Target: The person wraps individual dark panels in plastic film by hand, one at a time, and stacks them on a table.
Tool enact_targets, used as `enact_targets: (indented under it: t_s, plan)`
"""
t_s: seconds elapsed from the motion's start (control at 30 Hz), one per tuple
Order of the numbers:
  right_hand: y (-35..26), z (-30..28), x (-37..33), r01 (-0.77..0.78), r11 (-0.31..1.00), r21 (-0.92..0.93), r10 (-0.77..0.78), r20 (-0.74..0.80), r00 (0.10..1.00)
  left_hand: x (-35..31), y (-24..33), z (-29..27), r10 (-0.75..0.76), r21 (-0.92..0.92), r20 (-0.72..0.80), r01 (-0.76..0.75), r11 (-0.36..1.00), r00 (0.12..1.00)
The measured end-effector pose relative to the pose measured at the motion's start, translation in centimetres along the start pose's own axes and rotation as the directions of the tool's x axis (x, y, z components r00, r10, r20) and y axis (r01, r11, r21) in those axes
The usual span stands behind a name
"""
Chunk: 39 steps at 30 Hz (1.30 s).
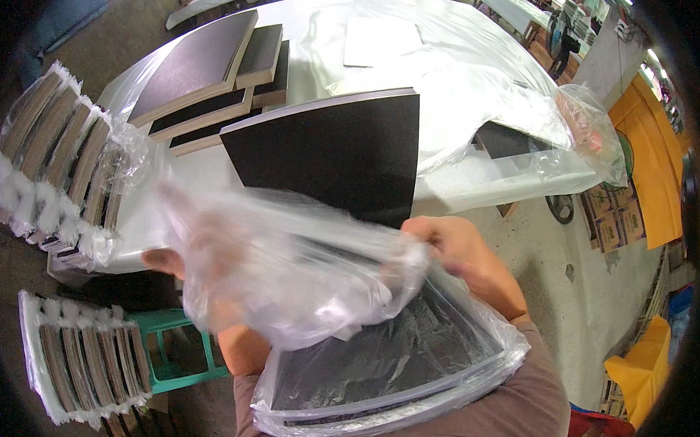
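Observation:
A clear plastic bag stretches between my hands, blurred by motion. My right hand is closed, pinching the bag's edge. Film covers my left hand, whose fingers are smeared, so its grip is unclear. Against my body rests a flat black panel wrapped in clear plastic, below the loose bag. Just beyond my hands a bare black panel with a pale top edge stands tilted at the table's near side. The loose film hides its lower left part.
Dark panels with pale edges are piled on the white-covered table. Plastic-wrapped bundles stand left, another bundle beside a green stool. White film sheets lie right. Boxes and yellow-orange sheets are farther right.

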State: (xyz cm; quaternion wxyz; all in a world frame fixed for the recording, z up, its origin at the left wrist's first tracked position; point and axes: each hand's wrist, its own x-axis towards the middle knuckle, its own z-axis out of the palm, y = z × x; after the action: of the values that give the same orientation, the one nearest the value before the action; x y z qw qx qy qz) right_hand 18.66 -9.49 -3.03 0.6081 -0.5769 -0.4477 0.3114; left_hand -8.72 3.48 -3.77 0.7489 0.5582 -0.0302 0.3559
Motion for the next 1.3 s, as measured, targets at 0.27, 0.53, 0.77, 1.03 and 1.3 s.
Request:
enact_targets:
  t_s: [0.27,0.53,0.77,1.03,1.3]
  plan:
    - [-1.6,0.3,-0.7,0.251,0.952,-0.178,-0.200,0.260,0.945,-4.1,-1.9,-1.3,-0.017,0.303,-0.549,0.219,0.927,0.835]
    - [-2.1,-0.1,-0.4,0.206,0.976,-0.069,-0.148,0.481,0.864,-4.4,-2.2,-2.9,0.102,0.411,-0.713,0.296,0.862,0.693]
    - [-3.9,-2.2,2.6,-0.130,0.938,0.322,-0.042,0.477,0.878,-0.5,-0.1,-5.3,0.227,0.531,-0.726,0.320,0.785,0.649]
    - [-4.5,-0.4,7.4,0.168,0.790,-0.589,-0.326,-0.172,0.930,9.6,2.5,-3.8,0.560,0.951,-0.286,0.301,0.067,0.778]
    - [-1.8,-0.4,5.9,0.339,0.511,-0.790,-0.721,-0.178,0.670,5.1,-0.1,-4.1,0.683,0.986,0.115,0.002,-0.168,0.721]
